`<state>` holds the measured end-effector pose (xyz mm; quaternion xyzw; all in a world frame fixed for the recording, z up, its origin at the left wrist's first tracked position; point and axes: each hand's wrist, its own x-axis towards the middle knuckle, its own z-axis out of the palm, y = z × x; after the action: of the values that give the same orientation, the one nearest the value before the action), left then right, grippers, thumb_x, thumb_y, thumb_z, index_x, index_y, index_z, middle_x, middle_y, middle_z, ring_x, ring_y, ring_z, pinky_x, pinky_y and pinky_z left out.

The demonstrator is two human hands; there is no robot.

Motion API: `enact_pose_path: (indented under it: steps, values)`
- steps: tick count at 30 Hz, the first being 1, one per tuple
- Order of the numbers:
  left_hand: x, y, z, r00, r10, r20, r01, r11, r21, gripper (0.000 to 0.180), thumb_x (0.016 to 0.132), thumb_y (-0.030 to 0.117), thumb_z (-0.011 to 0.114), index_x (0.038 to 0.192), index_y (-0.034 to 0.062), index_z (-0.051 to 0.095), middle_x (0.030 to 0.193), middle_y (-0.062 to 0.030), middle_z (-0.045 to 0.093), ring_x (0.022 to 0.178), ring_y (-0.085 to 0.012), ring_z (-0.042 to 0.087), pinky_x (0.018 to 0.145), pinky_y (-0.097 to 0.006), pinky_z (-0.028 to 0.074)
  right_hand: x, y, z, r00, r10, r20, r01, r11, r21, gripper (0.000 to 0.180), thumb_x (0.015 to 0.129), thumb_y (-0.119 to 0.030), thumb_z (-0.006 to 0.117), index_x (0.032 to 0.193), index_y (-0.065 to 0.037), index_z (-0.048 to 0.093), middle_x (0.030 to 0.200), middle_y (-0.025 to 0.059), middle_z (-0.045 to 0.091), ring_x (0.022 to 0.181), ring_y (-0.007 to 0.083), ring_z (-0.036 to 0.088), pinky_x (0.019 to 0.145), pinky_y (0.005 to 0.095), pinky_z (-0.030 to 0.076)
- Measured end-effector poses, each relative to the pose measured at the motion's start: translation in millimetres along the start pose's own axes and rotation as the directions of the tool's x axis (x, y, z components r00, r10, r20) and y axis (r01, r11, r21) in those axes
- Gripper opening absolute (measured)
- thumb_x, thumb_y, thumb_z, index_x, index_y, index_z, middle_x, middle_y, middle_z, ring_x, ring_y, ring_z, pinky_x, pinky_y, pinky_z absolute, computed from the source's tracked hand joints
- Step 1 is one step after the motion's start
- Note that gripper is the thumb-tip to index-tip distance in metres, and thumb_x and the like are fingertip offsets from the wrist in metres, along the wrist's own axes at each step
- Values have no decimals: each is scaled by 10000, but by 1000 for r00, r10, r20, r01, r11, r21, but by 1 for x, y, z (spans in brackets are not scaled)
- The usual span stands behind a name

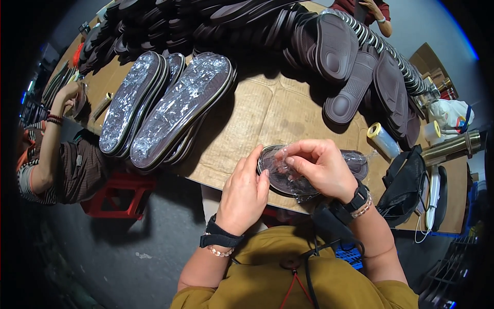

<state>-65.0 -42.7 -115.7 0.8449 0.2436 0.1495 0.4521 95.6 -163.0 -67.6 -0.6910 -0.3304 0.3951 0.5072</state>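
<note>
A dark brown shoe sole (356,160) lies crosswise at the table's near edge, partly covered by clear plastic film (303,195). My left hand (241,195) grips the sole's left end, with its thumb and fingers on either side of the rim. Over the middle of the sole, my right hand (329,170) is closed in a pinch on the film. The film is crumpled under those fingers and sticks out past the sole's right end. My right hand hides part of the sole.
Film-wrapped soles (180,110) are stacked to the left on the cardboard-covered table (252,110). Bare brown soles (337,46) pile up at the back and right. Film rolls (383,139) and a black bag (404,185) sit right. A co-worker's arm (49,144) and red stool (118,195) are left.
</note>
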Motion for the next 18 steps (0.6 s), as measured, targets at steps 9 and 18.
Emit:
enact_pose_path:
  steps: [9,18]
  values:
    - [1,0,1,1000,-11,15,12,999,-52,488,987,76,592,1460,-17,515,1164,-248,653,1013,-423,666,907,-484,536,-2,-2,2,999,35,-36,-33,998,52,151,918,-1,758,1061,48,763,962,57,779,849,69,701,753,237,578]
    - [2,-4,3,999,30,-41,-29,999,30,473,1013,77,592,1474,-13,530,937,-184,673,763,-243,669,741,-371,542,-17,-16,1,887,-363,-286,217,873,-436,120,865,-8,723,977,23,753,844,177,764,751,267,771,708,324,604]
